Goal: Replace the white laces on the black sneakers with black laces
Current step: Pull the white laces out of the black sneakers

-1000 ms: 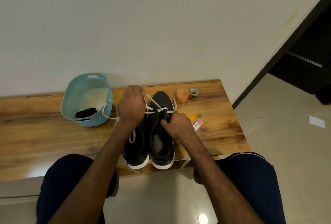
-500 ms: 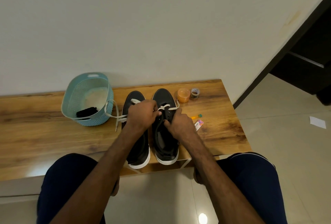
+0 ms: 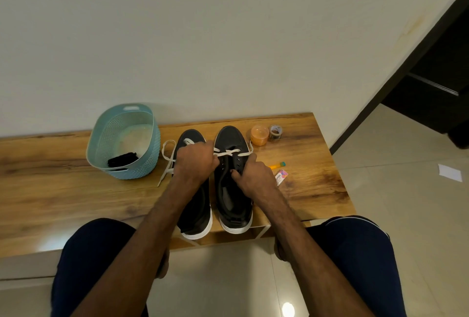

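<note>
table [image 3: 63,190]: wooden, against a white wall [image 3: 228,37].
white lace [image 3: 232,152]: pinched by curled fingers of our left hand [image 3: 195,162].
right hand [image 3: 253,177]: fingers grip the right sneaker [image 3: 232,139].

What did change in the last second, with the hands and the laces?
The left hand, which had drawn the white lace up over the left sneaker, came back to the right sneaker and pinches the lace there. The right hand stayed holding that sneaker; blue basket unmoved.
</note>
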### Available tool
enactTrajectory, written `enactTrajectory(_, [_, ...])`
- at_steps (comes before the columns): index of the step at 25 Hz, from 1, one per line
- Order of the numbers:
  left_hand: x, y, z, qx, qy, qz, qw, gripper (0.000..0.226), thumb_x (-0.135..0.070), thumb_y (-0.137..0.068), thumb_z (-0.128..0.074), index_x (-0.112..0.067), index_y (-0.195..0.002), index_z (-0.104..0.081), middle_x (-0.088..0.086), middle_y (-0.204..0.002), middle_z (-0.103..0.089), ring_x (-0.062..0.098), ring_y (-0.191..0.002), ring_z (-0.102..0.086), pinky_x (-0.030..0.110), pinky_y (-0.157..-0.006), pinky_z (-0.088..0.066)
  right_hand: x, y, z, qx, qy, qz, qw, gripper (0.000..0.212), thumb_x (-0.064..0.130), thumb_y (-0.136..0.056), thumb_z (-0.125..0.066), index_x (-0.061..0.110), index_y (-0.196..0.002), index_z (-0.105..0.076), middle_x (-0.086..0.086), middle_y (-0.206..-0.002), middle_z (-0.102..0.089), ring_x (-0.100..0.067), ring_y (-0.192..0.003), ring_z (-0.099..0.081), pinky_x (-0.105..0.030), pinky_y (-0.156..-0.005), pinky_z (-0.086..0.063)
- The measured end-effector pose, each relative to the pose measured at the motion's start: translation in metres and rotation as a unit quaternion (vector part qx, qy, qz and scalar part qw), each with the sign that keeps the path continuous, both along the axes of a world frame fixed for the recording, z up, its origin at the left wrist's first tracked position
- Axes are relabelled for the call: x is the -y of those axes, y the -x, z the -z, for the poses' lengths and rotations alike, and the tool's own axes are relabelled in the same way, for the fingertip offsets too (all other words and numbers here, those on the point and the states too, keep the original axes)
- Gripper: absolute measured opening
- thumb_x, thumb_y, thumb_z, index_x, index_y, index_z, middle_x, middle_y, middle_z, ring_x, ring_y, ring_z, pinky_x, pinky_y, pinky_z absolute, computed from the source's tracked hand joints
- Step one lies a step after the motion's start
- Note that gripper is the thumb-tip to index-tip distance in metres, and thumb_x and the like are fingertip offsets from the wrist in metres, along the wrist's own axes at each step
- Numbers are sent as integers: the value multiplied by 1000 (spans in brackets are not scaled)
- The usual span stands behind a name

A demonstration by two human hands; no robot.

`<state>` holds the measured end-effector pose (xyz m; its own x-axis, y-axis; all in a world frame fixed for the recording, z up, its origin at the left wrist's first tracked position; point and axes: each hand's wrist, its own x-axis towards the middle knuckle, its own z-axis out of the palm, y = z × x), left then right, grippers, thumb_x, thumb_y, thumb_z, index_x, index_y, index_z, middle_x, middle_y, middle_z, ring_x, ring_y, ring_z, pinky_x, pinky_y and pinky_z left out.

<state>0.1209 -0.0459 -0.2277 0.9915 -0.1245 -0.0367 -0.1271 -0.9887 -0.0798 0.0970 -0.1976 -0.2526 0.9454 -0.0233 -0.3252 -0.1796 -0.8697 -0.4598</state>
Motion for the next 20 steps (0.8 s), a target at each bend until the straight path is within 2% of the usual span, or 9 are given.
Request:
enactTrajectory(3, [-6, -1, -5, -12, -12, -7, 1000, 29, -35, -97, -48, -12, -111, -60, 7, -106, -65, 24, -93, -63, 33, -66, -40, 1, -1, 0, 0, 2, -1, 1000, 58, 45, -94, -60, 7, -131, -38, -17, -120, -61, -34, -108, -61, -35, -77, -43])
enactTrajectory(6, [-20, -3, -14, -26, -36, -41, 998, 32, -34, -96, -52, -10, -113, -64, 12, -115, -58, 27, -105, -56, 37, -79, -48, 3, -2, 0, -8, 2, 0, 1000, 60, 46, -93, -60, 7, -133, -37, -16, -121, -61, -33, -109, -61, -34, -77, -43])
enactTrajectory(10, [-47, -3, -32, 5, -71, -111, 991, 33, -35, -94, -55, -10, -112, -66, 13, -119, -51, 29, -113, -50, 45, -87, -46, 5, -3, 1, -16, -6, 3, 1000, 62, 47, -93, -60, 6, -134, -38, -16, -123, -61, -33, -112, -60, -37, -83, -47])
enactTrajectory(13, [-61, 3, -35, -45, -69, -147, 986, 45, -47, -93, -58, -11, -120, -62, 14, -126, -48, 31, -118, -47, 50, -93, -44, 5, -3, 0, -18, -7, 2, 1000, 70, 47, -93, -61, 4, -140, -34, -16, -124, -61, -33, -112, -60, -37, -85, -48])
enactTrajectory(15, [-54, 6, -33, -44, -7, -115, 992, 52, -51, -90, -62, -15, -126, -54, 13, -131, -45, 31, -122, -44, 53, -96, -42, 4, -5, 1, -22, -13, 6, 1000, 72, 48, -92, -61, 4, -141, -33, -16, -124, -61, -34, -113, -60, -38, -86, -48])
enactTrajectory(18, [-13, 4, -24, 26, 101, 7, 994, 36, -46, -94, -55, -25, -123, -59, 4, -129, -51, 25, -120, -48, 47, -96, -40, 4, -5, 0, -22, -12, 8, 1000, 74, 48, -92, -61, 2, -142, -33, -17, -125, -61, -34, -113, -60, -38, -87, -48])
enactTrajectory(20, [14, 2, -12, 9, 119, 39, 992, 31, -44, -97, -52, -27, -121, -61, -1, -123, -56, 22, -117, -52, 44, -96, -40, 4, -4, 0, -17, -5, 2, 1000, 70, 48, -92, -60, 2, -139, -35, -17, -122, -61, -33, -111, -60, -36, -81, -46])
